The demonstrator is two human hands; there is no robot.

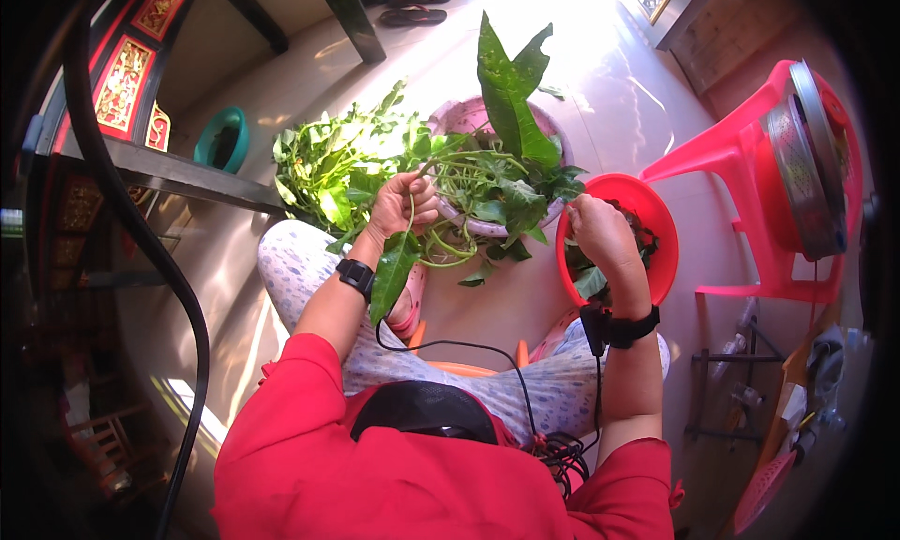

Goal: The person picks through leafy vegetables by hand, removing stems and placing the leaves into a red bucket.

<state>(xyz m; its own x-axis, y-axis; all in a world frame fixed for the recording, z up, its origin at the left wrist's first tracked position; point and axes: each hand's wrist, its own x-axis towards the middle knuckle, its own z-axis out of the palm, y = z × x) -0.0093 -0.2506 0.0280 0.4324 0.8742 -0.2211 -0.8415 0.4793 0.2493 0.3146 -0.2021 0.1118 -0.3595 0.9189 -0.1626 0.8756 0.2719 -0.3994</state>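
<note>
My left hand [406, 206] grips leafy green stems, with one long leaf [395, 273] hanging below it and a large lobed leaf [517, 93] standing up beyond. Under and past the stems is a pale purple basin [552, 121] holding more greens. My right hand [601, 230], fingers bent together, is over the left part of a red basin [664, 259] with torn dark leaves in it; whether it pinches anything cannot be told. A pile of leafy stems [337, 167] lies on the floor left of the purple basin, partly in bright sunlight.
A pink plastic chair [731, 146] at the right bears metal strainers or pans [801, 174]. A teal basin [223, 139] stands at the left, past a dark wooden bar [190, 178]. Black cables cross my lap. Sandals [415, 16] lie at the far end of the floor.
</note>
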